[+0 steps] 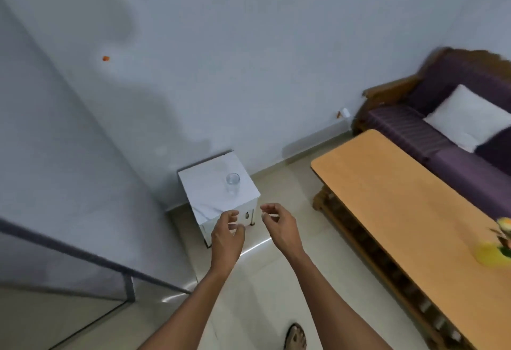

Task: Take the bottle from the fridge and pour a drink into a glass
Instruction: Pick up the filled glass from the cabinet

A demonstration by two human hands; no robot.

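A clear empty glass [232, 183] stands upright on a small white marble-topped side table [210, 200] against the wall. My left hand [227, 235] hangs in front of the table's near corner, fingers loosely curled, holding nothing. My right hand [278, 224] is just to its right over the floor, also loosely curled and empty. The grey fridge [63, 178] fills the left of the view, its door shut. No bottle is in sight.
A long wooden coffee table [409, 211] runs along the right, with a yellow vase of flowers [495, 247] on its near end. Behind it is a purple sofa [442, 139] with a white cushion. Pale tiled floor lies between; my foot [296, 338] shows at the bottom.
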